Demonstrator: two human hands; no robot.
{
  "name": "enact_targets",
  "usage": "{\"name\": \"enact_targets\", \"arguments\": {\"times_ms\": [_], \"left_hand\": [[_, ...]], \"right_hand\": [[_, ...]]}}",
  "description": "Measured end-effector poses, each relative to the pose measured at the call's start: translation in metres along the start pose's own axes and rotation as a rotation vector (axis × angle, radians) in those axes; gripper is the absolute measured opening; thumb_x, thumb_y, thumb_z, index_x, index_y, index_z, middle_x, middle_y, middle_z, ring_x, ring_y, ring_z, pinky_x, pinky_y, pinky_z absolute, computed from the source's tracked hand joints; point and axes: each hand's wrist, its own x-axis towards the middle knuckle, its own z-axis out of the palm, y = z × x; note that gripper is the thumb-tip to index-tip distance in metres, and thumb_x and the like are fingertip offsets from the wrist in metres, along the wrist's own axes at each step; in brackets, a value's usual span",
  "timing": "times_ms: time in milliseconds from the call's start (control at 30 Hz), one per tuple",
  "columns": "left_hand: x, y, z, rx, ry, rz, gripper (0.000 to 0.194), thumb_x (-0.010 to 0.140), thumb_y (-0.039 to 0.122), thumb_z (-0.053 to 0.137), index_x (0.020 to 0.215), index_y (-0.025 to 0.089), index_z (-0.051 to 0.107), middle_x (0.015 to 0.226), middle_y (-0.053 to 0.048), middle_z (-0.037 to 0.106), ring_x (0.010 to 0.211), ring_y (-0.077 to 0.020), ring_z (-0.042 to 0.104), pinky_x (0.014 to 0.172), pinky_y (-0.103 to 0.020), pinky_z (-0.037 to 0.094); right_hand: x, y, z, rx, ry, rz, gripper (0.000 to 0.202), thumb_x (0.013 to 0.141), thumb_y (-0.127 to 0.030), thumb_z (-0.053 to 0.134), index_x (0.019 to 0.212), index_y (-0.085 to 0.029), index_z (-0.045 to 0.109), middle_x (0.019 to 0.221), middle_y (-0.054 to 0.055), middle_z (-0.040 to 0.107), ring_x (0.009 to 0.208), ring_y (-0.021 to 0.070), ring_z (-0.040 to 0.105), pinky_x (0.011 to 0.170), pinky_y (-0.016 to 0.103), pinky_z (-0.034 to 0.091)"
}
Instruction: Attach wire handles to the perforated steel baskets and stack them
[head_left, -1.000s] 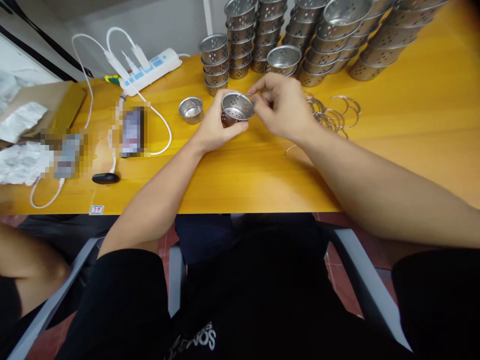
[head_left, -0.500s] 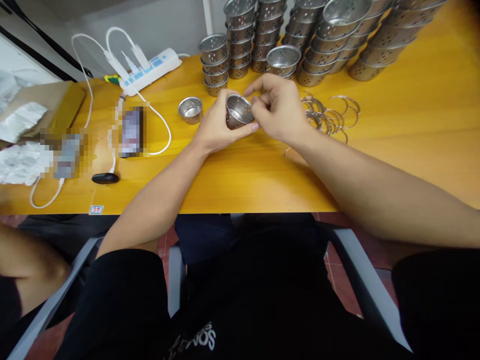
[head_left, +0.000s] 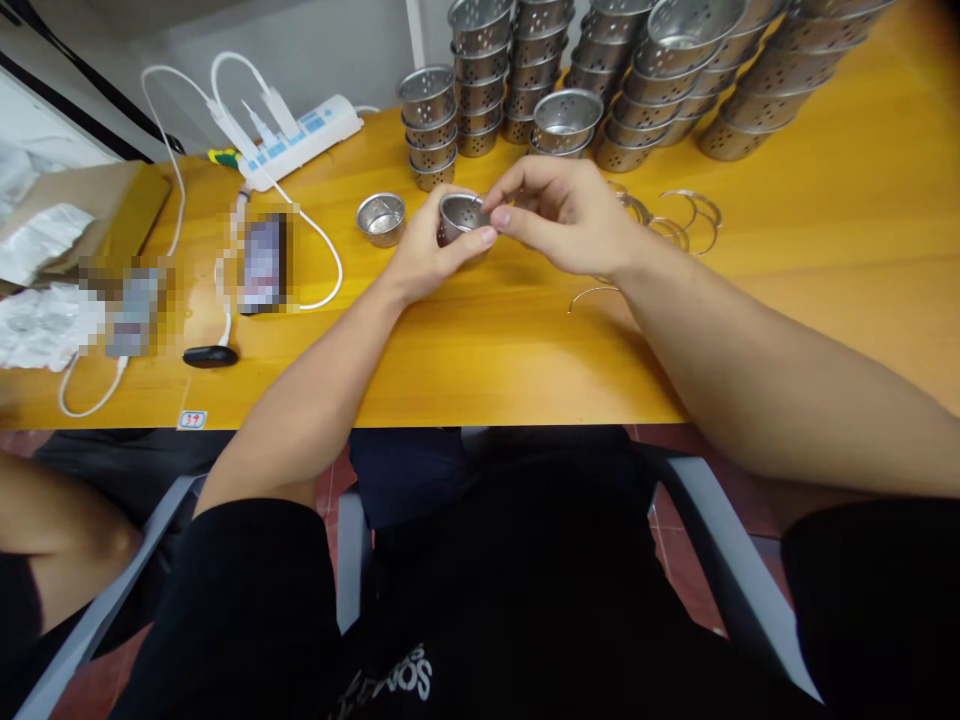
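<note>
My left hand [head_left: 427,250] is wrapped round a small perforated metal basket [head_left: 457,214], its thumb across the near side and the open top facing up towards me. At the basket's right rim, the thumb and forefinger of my right hand [head_left: 559,215] are pinched together on a thin wire handle [head_left: 480,203], mostly hidden by the fingers. A second small metal basket [head_left: 381,220] with a wire across it stands left of my left hand. Several loose curved wire handles [head_left: 694,215] lie right of my right hand, partly behind its wrist. One single wire [head_left: 589,292] lies nearer to me.
Tall stacks of perforated baskets [head_left: 480,70] line the back of the yellow table [head_left: 510,370]. To the left are a white power strip [head_left: 307,140] with cables, a blurred phone [head_left: 264,262], a black object [head_left: 211,356] and plastic bags [head_left: 49,325]. Another person's leg [head_left: 60,510] shows at lower left.
The held basket has moved slightly left and turned in my left hand, whose thumb now covers more of it. My right hand has shifted a little, still pinching at the rim.
</note>
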Motion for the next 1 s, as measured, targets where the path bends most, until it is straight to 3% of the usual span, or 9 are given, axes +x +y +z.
{"name": "enact_targets", "arguments": {"times_ms": [167,267,400,700,900,1000], "left_hand": [[-0.003,-0.002,-0.003,-0.060,-0.057,0.046,0.115,0.090,0.131,0.070,0.149,0.032,0.072,0.126,-0.006,0.078,0.118,-0.0367,0.086,0.119,-0.066,0.073],[-0.003,-0.002,-0.004,-0.023,-0.065,0.066,0.118,0.084,0.128,0.081,0.153,0.033,0.069,0.138,-0.009,0.080,0.131,-0.0413,0.086,0.126,-0.067,0.070],[-0.001,-0.008,-0.002,0.031,-0.052,0.077,0.115,0.084,0.119,0.090,0.155,0.032,0.065,0.145,-0.011,0.081,0.134,-0.0429,0.085,0.129,-0.067,0.069],[-0.001,-0.005,0.002,0.063,-0.062,0.058,0.085,0.101,0.084,0.098,0.157,0.030,0.063,0.140,-0.010,0.079,0.136,-0.0437,0.086,0.134,-0.071,0.067],[-0.002,-0.009,0.003,0.060,-0.083,0.104,0.088,0.098,0.083,0.100,0.159,0.031,0.063,0.141,-0.010,0.079,0.134,-0.0428,0.086,0.131,-0.069,0.068],[-0.002,-0.012,0.002,0.032,-0.055,0.098,0.089,0.100,0.085,0.099,0.162,0.032,0.063,0.145,-0.011,0.078,0.139,-0.0436,0.084,0.135,-0.069,0.065]], "right_hand": [[0.000,-0.006,0.001,0.119,-0.053,0.086,0.080,0.085,-0.110,0.109,0.100,-0.036,0.081,0.076,0.001,0.070,0.070,0.0287,0.065,0.068,0.050,0.060],[0.000,-0.008,0.003,0.128,-0.032,0.136,0.081,0.082,-0.108,0.112,0.097,-0.036,0.079,0.077,0.001,0.072,0.072,0.0298,0.066,0.068,0.050,0.062],[-0.001,-0.005,0.003,0.146,-0.010,0.189,0.082,0.076,-0.106,0.117,0.097,-0.037,0.078,0.079,0.002,0.075,0.075,0.0311,0.066,0.067,0.051,0.063],[0.000,0.008,0.001,0.183,-0.054,0.172,0.077,0.081,-0.098,0.121,0.095,-0.034,0.080,0.079,0.000,0.076,0.074,0.0266,0.065,0.071,0.047,0.063],[-0.003,0.007,0.001,0.197,-0.060,0.193,0.080,0.074,-0.104,0.119,0.095,-0.037,0.081,0.081,0.001,0.076,0.076,0.0307,0.069,0.070,0.051,0.065],[-0.002,0.005,0.003,0.150,-0.010,0.170,0.077,0.080,-0.106,0.114,0.102,-0.038,0.083,0.088,0.003,0.080,0.083,0.0326,0.069,0.076,0.053,0.065]]}}
